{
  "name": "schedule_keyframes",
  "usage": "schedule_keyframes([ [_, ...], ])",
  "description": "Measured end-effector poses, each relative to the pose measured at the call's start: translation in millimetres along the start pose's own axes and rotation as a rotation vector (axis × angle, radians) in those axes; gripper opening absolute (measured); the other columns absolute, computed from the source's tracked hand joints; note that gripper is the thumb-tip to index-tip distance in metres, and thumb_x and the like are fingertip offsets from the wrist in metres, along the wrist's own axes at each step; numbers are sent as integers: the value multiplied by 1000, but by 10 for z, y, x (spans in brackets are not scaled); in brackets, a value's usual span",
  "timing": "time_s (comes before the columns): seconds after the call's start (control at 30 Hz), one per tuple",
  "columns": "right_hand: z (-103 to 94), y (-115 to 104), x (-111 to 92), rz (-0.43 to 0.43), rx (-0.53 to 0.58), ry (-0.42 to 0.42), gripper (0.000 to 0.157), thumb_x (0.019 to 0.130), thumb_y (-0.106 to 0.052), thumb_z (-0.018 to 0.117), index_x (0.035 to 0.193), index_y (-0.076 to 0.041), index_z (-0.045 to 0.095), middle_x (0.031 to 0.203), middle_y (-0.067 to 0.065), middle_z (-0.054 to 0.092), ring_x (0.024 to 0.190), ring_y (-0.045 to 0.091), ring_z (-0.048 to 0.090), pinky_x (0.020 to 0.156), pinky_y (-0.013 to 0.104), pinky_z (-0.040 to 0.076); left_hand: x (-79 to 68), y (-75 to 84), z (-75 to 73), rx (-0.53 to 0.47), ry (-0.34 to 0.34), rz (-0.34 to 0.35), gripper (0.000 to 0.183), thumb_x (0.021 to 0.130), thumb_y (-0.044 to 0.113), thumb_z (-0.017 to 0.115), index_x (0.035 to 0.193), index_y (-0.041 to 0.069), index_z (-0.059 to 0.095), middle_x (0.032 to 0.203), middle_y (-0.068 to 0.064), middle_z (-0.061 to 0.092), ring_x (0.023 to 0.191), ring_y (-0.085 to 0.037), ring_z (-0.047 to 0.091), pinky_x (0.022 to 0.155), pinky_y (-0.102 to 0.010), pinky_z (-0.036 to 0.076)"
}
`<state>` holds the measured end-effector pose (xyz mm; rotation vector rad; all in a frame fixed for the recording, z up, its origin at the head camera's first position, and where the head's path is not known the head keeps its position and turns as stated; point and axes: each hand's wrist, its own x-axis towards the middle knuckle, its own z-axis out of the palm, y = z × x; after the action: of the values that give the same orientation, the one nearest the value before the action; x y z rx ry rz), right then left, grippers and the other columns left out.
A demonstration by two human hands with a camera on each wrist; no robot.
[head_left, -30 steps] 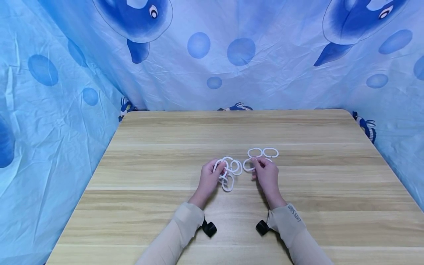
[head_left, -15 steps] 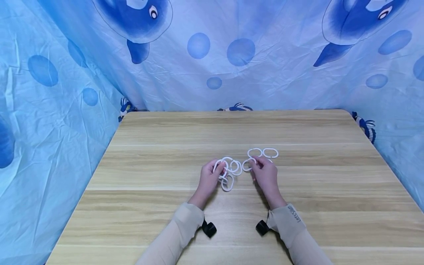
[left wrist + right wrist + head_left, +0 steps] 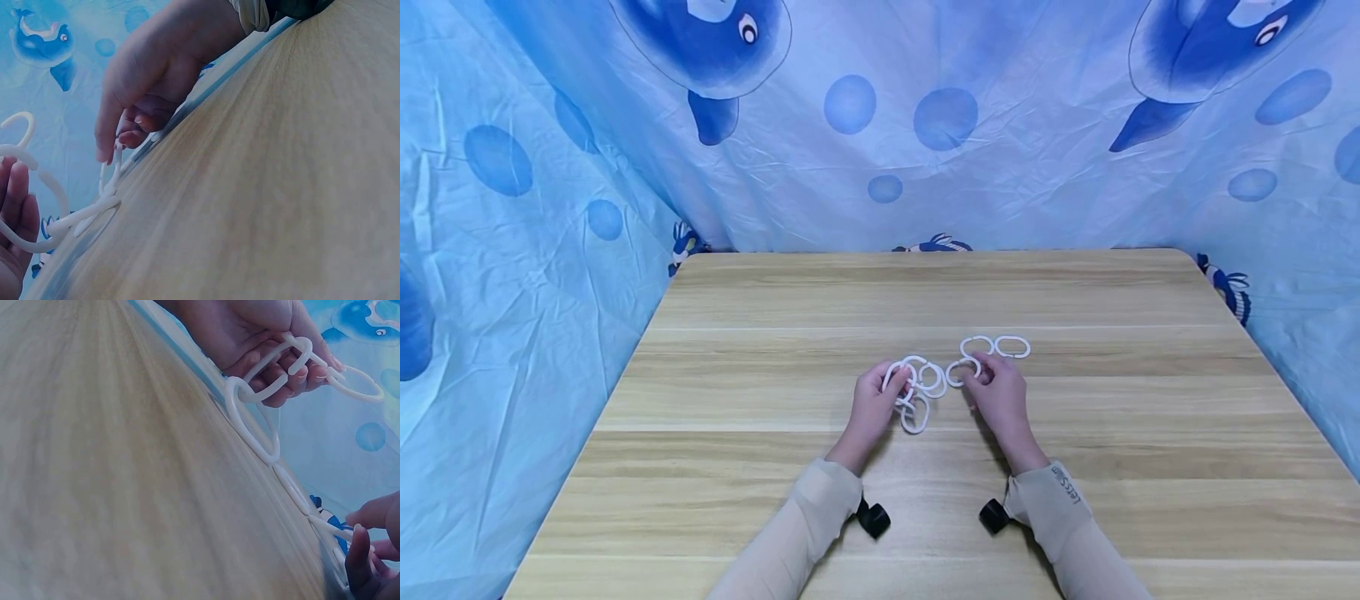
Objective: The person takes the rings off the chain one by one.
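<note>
My left hand (image 3: 871, 402) grips a bunch of white plastic chain links (image 3: 933, 380), oval with a gap in the side. Several hang hooked together from its fingers, one drooping toward the table in the right wrist view. Just to the right, my right hand (image 3: 1002, 396) pinches another white link (image 3: 955, 382) between thumb and fingertips, low at the tabletop. In the right wrist view, this pinched link (image 3: 331, 527) meets the end of the chain coming down from the left hand; whether they are hooked cannot be told. The right hand's fingers partly cover its link.
Beyond the right hand lie two more white links, a left one (image 3: 976, 337) and a right one (image 3: 1012, 347), end to end on the wooden table (image 3: 760, 333). A blue dolphin-print curtain (image 3: 880, 150) hangs behind the far edge. Each wrist carries a small black camera.
My right hand has shifted slightly left, bringing its link closer to the left hand's bunch. White that showed at the right hand's far side is no longer visible. The left hand has stayed put.
</note>
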<state>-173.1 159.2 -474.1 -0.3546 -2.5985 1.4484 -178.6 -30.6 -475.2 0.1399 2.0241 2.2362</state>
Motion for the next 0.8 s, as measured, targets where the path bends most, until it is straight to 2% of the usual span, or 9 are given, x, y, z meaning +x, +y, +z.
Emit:
schedule_keyframes([
  [0.1,2,2,0,-3,-13,-6,42,83,-14,73,122,-1,65,93,12,53,49,4,52,58,12,48,-3,3,-1,10,2,4,22,96,7,56,96,-15,59,69,8,58,64,-6,58,60,-16,55],
  [0.2,3,7,1,-4,-25,-3,44,82,-15,75,122,-1,65,93,11,55,51,3,53,73,16,47,-3,1,-3,18,1,9,22,96,7,56,95,-15,59,69,8,58,64,-6,58,60,-15,55],
  [0.33,5,15,3,-8,-10,4,44,81,-14,76,121,-2,65,82,8,59,55,4,54,84,25,44,2,-11,-7,25,-5,21,23,96,8,56,95,-15,59,69,8,58,64,-4,58,61,-15,54],
  [0.43,9,23,11,-13,7,9,43,81,-15,76,121,-3,66,75,6,59,53,3,54,85,22,42,10,-24,-10,31,-7,25,22,96,8,57,95,-14,60,69,8,58,64,-3,58,62,-15,54],
  [0.57,13,15,2,-15,66,-7,44,82,-14,75,123,-4,64,89,9,56,47,4,54,64,17,53,14,-27,-15,36,-9,25,21,95,7,57,96,-14,60,70,8,59,65,-3,59,63,-14,55],
  [0.67,21,3,-14,-28,135,-28,43,83,-10,74,124,-3,63,101,12,51,51,4,54,47,22,55,10,-22,-15,39,-12,30,21,96,7,57,96,-14,60,70,7,59,65,-4,59,63,-15,55],
  [0.8,49,1,-22,-69,203,-73,40,83,-7,74,122,-3,64,106,14,52,66,3,54,48,26,58,13,-14,-11,33,-13,25,21,95,7,58,95,-14,60,70,6,60,66,-8,60,63,-16,56],
])
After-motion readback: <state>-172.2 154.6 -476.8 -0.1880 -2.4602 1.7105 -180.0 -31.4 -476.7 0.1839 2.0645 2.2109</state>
